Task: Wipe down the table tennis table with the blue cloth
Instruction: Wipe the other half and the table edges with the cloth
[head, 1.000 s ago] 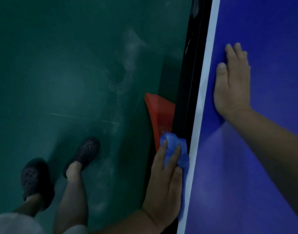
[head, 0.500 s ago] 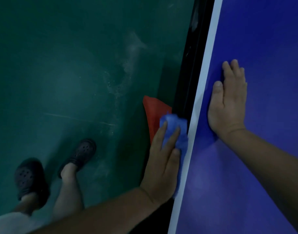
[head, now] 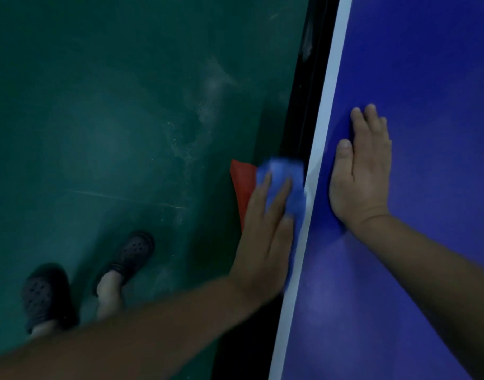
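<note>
Blue cloth (head: 279,167) slid farther, lying lengthwise along the table (head: 327,111).

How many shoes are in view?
2. One dark clog at lower left; the other clog just right of it, nearer the table. Both stand on the green floor.
</note>
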{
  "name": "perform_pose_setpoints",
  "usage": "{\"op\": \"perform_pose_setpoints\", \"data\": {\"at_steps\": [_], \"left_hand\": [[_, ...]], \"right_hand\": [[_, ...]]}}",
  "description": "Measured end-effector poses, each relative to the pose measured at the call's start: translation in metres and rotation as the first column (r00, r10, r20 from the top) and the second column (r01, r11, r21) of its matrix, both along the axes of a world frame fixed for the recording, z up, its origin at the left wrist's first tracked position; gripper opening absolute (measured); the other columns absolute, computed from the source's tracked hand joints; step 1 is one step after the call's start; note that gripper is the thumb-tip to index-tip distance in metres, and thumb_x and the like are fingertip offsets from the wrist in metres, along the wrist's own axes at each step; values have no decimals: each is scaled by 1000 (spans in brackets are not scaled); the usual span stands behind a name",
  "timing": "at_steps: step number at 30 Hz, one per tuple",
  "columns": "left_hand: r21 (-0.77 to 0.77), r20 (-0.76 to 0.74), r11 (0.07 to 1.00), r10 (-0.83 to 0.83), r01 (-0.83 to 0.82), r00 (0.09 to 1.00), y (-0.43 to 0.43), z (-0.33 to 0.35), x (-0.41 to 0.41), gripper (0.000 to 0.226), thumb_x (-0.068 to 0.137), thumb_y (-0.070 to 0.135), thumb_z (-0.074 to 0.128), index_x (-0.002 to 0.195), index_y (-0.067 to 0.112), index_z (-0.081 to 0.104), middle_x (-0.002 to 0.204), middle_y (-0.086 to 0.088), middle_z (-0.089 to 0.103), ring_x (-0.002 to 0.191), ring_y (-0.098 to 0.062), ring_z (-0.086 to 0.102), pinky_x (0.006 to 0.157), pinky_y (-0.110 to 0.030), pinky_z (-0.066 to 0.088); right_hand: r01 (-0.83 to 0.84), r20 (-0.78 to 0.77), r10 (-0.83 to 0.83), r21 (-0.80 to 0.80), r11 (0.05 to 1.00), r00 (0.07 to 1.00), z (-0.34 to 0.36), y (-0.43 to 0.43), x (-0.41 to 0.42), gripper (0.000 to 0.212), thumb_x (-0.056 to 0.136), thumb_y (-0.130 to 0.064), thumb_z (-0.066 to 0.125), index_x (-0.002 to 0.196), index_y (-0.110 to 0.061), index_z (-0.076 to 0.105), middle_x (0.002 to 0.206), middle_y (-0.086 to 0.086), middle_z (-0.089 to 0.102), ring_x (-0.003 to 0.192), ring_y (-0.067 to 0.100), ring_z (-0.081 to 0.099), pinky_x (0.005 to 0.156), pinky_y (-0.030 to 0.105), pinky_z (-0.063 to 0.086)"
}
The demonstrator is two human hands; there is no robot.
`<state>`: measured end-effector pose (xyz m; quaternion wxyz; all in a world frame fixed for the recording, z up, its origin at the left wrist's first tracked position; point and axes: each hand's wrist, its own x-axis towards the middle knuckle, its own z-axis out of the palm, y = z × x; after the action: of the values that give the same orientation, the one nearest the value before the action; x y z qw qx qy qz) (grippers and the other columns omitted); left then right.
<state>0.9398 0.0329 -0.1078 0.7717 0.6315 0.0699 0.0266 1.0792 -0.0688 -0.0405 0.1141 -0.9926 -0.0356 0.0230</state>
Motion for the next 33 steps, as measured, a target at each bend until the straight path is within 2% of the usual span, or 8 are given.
{"op": "perform_pose_setpoints", "data": {"at_steps": [5, 10, 12, 17, 20, 23, 28, 33], "left_hand": [[10, -176, 999, -37, 39, 984, 5, 14, -39, 48, 105, 58, 22, 152, 59, 13, 169, 6, 8, 155, -8, 6, 127, -41, 13], [194, 20, 981, 15, -19, 1000, 16, -17, 128, 52, 109, 29, 18, 154, 4, 30, 162, -20, 28, 151, -30, 26, 124, -31, 12], [67, -164, 996, 61, -51, 985, 19, -11, 162, 55, 106, 32, 23, 155, 9, 32, 163, -14, 27, 152, -25, 23, 123, -25, 11], [-54, -55, 998, 27, -30, 998, 10, 4, 45, 48, 109, 29, 28, 155, 24, 17, 166, 4, 17, 155, -15, 13, 126, -50, 14], [-126, -231, 992, -29, 0, 972, 2, 13, -27, 48, 108, 33, 31, 155, 33, 21, 167, 13, 15, 152, -2, 13, 127, -37, 13], [-68, -311, 997, -3, -19, 950, 4, 21, 7, 43, 104, 45, 28, 147, 48, 24, 166, 10, 19, 151, -2, 16, 126, -34, 15], [14, -286, 1000, -11, 16, 958, 30, 22, 148, 49, 108, 28, 32, 157, 19, 31, 165, -6, 24, 153, -25, 18, 125, -43, 20], [126, -192, 990, -43, 68, 980, 29, 22, 125, 54, 106, 41, 30, 158, 30, 24, 167, 0, 16, 154, -17, 11, 126, -36, 12]], "right_hand": [[-3, 0, 3, -4, 1000, 1000, -1, 0, 1, 55, 104, -31, 28, 158, -18, 27, 167, 1, 17, 155, 20, 7, 126, 42, 3], [2, -7, -2, -7, 1000, 1000, 0, 1, 1, 56, 104, -31, 27, 158, -19, 26, 168, 0, 16, 155, 20, 6, 126, 42, 3], [-2, -4, 2, -12, 1000, 1000, 0, 1, 1, 56, 103, -32, 27, 158, -19, 26, 168, 1, 16, 155, 20, 6, 126, 42, 3], [-2, 3, 2, -15, 1000, 1000, -1, 0, 2, 56, 103, -33, 26, 158, -18, 27, 167, 1, 16, 155, 21, 7, 126, 41, 2], [-5, 4, 5, -24, 1000, 1000, -1, -1, 1, 56, 103, -32, 27, 158, -18, 27, 167, 2, 17, 155, 21, 8, 126, 40, 2], [-3, -5, 3, -24, 1000, 1000, -1, 0, 1, 56, 103, -33, 27, 157, -19, 28, 167, 0, 18, 155, 20, 8, 126, 41, 4], [-12, 6, 12, -44, 999, 1000, 5, 3, 1, 58, 101, -35, 30, 154, -12, 36, 164, 8, 26, 152, 27, 17, 125, 48, 14], [-164, 15, 167, -134, 977, 986, 19, 6, 60, 55, 101, -38, 36, 139, -1, 50, 145, 22, 42, 135, 34, 37, 117, 42, 28]]}}
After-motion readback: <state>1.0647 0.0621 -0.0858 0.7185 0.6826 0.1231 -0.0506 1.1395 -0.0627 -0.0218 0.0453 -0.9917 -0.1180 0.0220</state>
